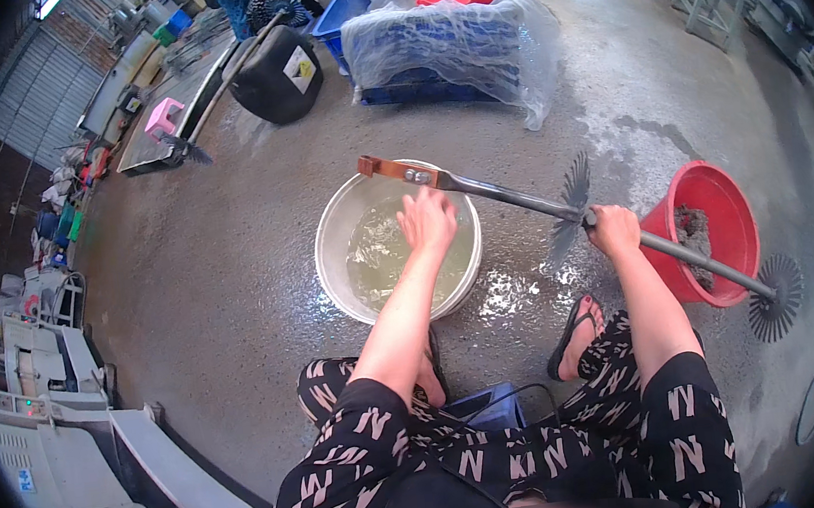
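Note:
My right hand [615, 229] is closed around a long grey metal rod [510, 196], held slanting from upper left to lower right. A bent copper hook [403, 172] is bolted to its upper end, above the rim of a white bucket [333, 287] of cloudy liquid. Beside my right hand, a dark finned disc [575, 199] sits on the rod. Another finned disc [777, 299] is at the rod's lower end. My left hand [428, 220] is over the bucket just below the copper hook, fingers loosely bent and apart, slightly blurred, holding nothing visible.
A red bucket [745, 238] with grey wet material stands under the rod at right. Ahead are a blue crate [439, 82] draped with pale netting and a black jerrycan [277, 77]. A pink stool [164, 118] and a crouching person [252, 2] are far left. The floor is wet.

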`<state>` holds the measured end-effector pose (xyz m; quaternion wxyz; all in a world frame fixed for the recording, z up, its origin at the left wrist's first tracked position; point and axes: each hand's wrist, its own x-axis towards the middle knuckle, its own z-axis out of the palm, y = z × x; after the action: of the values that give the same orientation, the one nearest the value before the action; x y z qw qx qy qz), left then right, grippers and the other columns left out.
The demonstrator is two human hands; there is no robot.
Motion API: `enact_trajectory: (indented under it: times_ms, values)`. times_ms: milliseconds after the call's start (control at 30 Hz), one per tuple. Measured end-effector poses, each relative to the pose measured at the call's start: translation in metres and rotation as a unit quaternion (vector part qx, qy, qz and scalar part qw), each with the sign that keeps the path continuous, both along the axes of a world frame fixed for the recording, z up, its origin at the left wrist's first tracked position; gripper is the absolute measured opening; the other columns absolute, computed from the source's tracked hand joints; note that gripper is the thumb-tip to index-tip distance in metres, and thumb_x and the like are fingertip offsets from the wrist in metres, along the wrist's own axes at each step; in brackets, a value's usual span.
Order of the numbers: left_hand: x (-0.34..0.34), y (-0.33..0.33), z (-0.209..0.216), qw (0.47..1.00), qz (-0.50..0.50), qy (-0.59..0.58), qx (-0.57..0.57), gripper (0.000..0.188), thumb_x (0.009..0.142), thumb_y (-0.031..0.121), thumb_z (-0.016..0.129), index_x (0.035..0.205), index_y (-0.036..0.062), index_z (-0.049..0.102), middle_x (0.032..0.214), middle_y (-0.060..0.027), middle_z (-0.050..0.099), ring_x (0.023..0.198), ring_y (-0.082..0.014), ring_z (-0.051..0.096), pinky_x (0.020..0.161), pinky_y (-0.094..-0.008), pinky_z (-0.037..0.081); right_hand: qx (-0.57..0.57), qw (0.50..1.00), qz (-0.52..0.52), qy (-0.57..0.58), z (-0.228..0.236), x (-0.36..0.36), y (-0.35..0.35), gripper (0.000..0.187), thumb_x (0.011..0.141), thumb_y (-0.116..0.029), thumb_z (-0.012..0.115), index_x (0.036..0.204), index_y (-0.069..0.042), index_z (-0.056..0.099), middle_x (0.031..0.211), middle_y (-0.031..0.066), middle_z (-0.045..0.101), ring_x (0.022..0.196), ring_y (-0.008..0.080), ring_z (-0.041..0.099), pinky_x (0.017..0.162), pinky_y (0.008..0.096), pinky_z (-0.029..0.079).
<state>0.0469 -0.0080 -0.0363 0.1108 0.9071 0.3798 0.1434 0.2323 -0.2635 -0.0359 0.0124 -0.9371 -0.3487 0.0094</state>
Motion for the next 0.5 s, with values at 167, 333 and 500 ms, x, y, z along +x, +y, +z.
enact_trajectory:
  times_ms: [167, 333, 500]
  values:
    - [-0.054, 0.047, -0.081, 0.941, 0.043, 0.209, -0.264, 0.037, 0.067, 0.033, 0.075, 0.095, 0.0108, 0.068, 0.106, -0.0116, 0.065, 0.103, -0.0321, 0.060, 0.096, -0.0403, 0.043, 0.019, 1.000, -0.001, -0.010, -0.001, 0.000, -0.003, 0.026, 0.068, -0.016, 0.067, 0.094, -0.017, 0.070, 0.083, 0.0117, 0.069, 0.079, 0.0293, 0.067, 0.070, 0.0398, 0.054]
    - [-0.065, 0.061, -0.161, 0.858, -0.150, 0.400, -0.286, 0.048, 0.059, 0.032, 0.082, 0.100, 0.0113, 0.071, 0.113, -0.0149, 0.064, 0.101, -0.0300, 0.061, 0.089, -0.0422, 0.047, 0.014, 1.000, 0.005, -0.003, 0.005, -0.003, 0.005, 0.025, 0.068, -0.017, 0.068, 0.093, -0.016, 0.070, 0.082, 0.0129, 0.068, 0.078, 0.0298, 0.067, 0.070, 0.0400, 0.054]
    - [-0.048, 0.046, -0.036, 0.915, -0.084, 0.080, -0.387, 0.047, 0.060, 0.024, 0.081, 0.104, 0.0095, 0.069, 0.104, -0.0117, 0.068, 0.095, -0.0245, 0.064, 0.085, -0.0359, 0.050, 0.010, 1.000, -0.005, 0.012, 0.003, -0.001, 0.003, 0.030, 0.066, -0.015, 0.068, 0.096, -0.015, 0.070, 0.081, 0.0145, 0.067, 0.079, 0.0304, 0.066, 0.071, 0.0404, 0.053]
